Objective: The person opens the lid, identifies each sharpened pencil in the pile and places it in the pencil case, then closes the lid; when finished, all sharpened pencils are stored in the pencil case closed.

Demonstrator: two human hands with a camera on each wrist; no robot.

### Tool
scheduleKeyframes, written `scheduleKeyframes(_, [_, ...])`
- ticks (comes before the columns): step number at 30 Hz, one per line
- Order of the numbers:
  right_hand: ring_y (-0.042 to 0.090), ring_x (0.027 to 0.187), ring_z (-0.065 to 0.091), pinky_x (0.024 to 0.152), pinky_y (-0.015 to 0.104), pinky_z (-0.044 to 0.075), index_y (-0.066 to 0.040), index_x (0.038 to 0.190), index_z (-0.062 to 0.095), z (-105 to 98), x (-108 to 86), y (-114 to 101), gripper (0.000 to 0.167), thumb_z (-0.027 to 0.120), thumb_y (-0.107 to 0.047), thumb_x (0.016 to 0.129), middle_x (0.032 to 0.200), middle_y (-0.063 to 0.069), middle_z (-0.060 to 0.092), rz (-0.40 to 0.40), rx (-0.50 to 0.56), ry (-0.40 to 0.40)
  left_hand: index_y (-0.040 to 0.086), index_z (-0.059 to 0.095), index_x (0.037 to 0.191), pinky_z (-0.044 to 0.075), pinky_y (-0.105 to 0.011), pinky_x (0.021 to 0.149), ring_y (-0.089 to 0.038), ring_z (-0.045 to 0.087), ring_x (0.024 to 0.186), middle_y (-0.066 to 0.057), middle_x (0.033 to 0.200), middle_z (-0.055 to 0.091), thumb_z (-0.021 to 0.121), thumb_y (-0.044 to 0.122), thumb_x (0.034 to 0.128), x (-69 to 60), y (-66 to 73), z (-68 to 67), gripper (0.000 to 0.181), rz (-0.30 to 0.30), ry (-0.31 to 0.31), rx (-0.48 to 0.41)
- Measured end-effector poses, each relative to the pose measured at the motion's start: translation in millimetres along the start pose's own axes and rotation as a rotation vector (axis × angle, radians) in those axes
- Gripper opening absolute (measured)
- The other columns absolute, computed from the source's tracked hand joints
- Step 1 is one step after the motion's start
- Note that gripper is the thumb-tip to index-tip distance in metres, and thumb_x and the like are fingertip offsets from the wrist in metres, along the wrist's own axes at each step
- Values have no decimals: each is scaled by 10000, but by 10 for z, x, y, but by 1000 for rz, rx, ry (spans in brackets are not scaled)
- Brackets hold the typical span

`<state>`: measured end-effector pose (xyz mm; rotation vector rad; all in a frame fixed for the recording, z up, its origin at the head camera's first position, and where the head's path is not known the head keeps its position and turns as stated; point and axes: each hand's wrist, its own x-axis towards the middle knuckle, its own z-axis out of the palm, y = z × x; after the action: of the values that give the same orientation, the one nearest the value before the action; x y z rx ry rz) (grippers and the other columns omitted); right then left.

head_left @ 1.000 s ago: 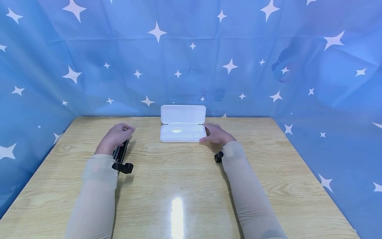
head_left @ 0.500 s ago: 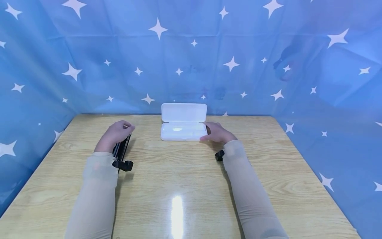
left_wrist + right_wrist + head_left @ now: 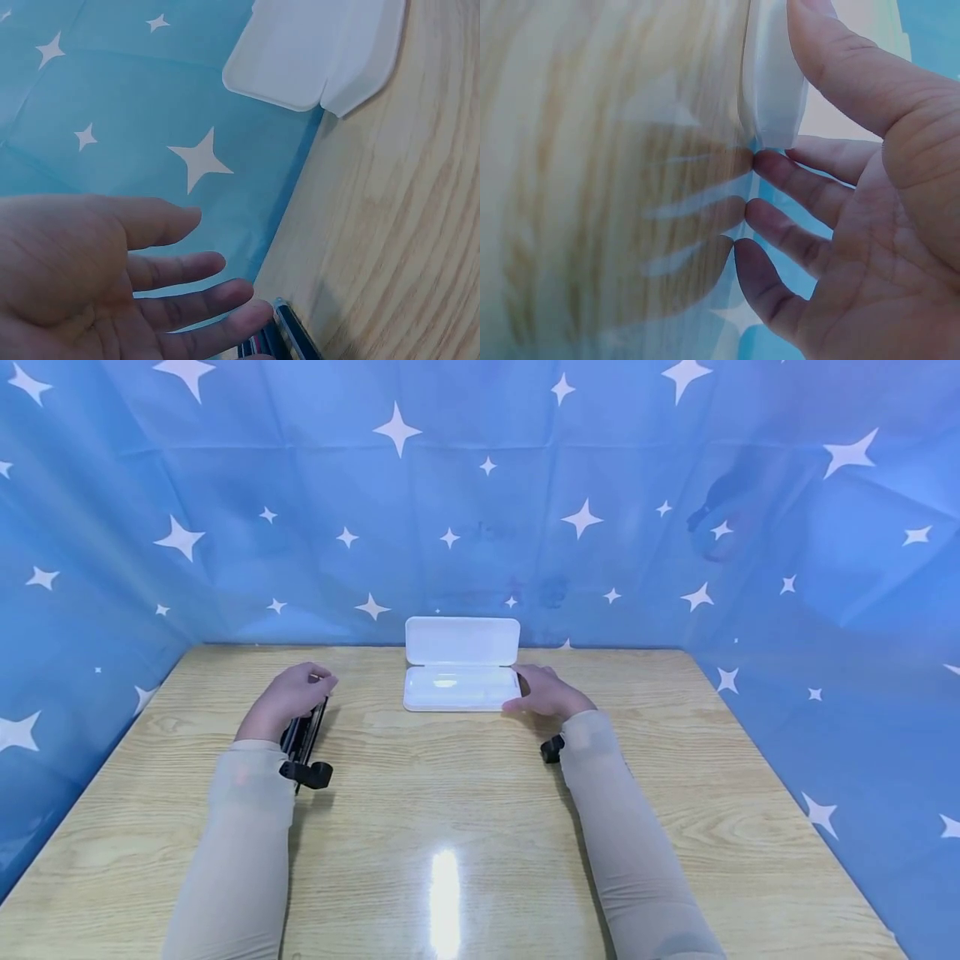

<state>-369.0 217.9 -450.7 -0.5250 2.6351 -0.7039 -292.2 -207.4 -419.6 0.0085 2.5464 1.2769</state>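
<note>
A white case (image 3: 452, 691) stands with its lid (image 3: 462, 642) raised at the table's back edge; its tray looks bare. My right hand (image 3: 551, 695) grips its right end, thumb at the front corner. In the right wrist view, the thumb of that hand (image 3: 885, 202) lies along one side of the case (image 3: 776, 82) and a fingertip touches its lower end. My left hand (image 3: 288, 697) hovers over several dark pens (image 3: 302, 737), fingers loosely bent. The left wrist view shows that hand (image 3: 112, 277) holding nothing, its lowest fingers partly hiding the pens (image 3: 296, 330).
The wooden table (image 3: 442, 777) carries a bright light reflection near its front middle. A blue curtain (image 3: 480, 502) with white stars hangs behind the table and along both sides. Black wrist cameras (image 3: 307, 774) sit on both sleeves.
The head view has tilted slightly, so the table and case sit a little higher in it. Both hands keep nearly the same places and poses.
</note>
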Motion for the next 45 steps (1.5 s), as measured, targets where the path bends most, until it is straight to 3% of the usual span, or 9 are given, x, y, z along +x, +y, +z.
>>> scheduleKeyframes(7, [416, 1511, 155, 1190, 603, 215, -111, 1625, 225, -11, 7, 1, 873, 703, -412, 959, 1647, 173, 248, -5, -6, -8, -62, 254, 1553, 430, -573, 1073, -473, 444, 1342, -326, 1493, 369, 399, 311, 1107, 29, 1, 30, 600, -23, -75, -95])
scheduleKeyframes(15, [411, 1513, 158, 1194, 598, 211, -105, 1625, 219, -5, 3, -3, 870, 697, -411, 965, 1648, 173, 244, -1, -9, -3, -35, 314, 1541, 487, -512, 995, -435, 488, 1307, -290, 1475, 417, 447, 294, 1099, 144, -5, 155, 567, 87, -129, -129])
scheduleKeyframes(19, [420, 1511, 157, 1192, 602, 210, -102, 1624, 221, 9, -6, -4, 873, 702, -403, 962, 1646, 177, 248, -6, -14, -3, -4, 346, 1539, 461, -552, 1039, -434, 493, 1307, -255, 1496, 405, 460, 316, 1095, 129, 3, 152, 559, 122, -110, -100])
scheduleKeyframes(26, [397, 1520, 149, 1197, 595, 206, -141, 1626, 236, 11, 20, 23, 863, 708, -413, 956, 1651, 155, 245, 6, 8, 1, -26, 347, 1531, 371, -598, 1083, -438, 456, 1314, -269, 1480, 416, 433, 382, 1093, 26, -6, 12, 605, 126, -33, 42])
scheduleKeyframes(36, [400, 1518, 139, 1190, 605, 213, -137, 1630, 213, 2, 5, 35, 892, 709, -434, 951, 1651, 156, 241, -5, 21, -9, -44, 318, 1538, 351, -624, 1092, -459, 422, 1334, -287, 1489, 398, 411, 380, 1098, -8, -48, -72, 618, 87, -43, 64])
scheduleKeyframes(45, [393, 1514, 161, 1200, 580, 212, -130, 1628, 218, 6, 35, 39, 886, 703, -440, 955, 1651, 152, 249, -3, -9, -6, -40, 364, 1517, 369, -611, 1078, -445, 444, 1319, -274, 1464, 436, 416, 396, 1093, 14, -36, -29, 610, 118, -20, 116])
